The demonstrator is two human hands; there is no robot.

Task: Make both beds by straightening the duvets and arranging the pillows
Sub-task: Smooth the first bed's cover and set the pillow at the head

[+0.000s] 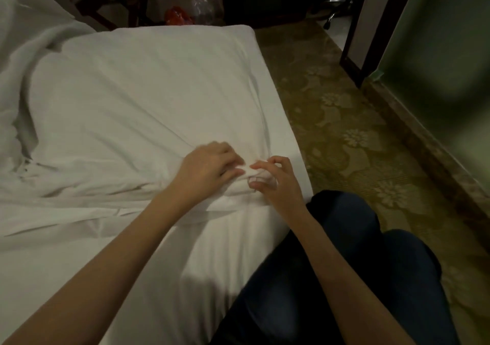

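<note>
Here: white duvet (138, 100) over the bed, floral carpet (344, 137) right, dark chair (114, 2) far left. Left hand (209, 167) and right hand (275, 182) both pinch a bunched duvet fold.

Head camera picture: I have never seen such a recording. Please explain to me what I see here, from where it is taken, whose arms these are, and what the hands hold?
There is no machine here. A person wears one wide-angle camera on the head, looking forward and down, so the two bare arms entering from below are that person's own. The dark blue shape at the lower right is the person's legs, close beside the bed.

The big white surface is a bed covered by a white duvet, wrinkled and bunched at the left. Near the bed's right edge, the left hand and the right hand meet on one gathered bit of the duvet's cloth. Both have curled fingers pinching it; creases run out from that spot.

To the right is a patterned floor. At the top, in dim light, stand dark furniture and something red, too blurred to name.
</note>
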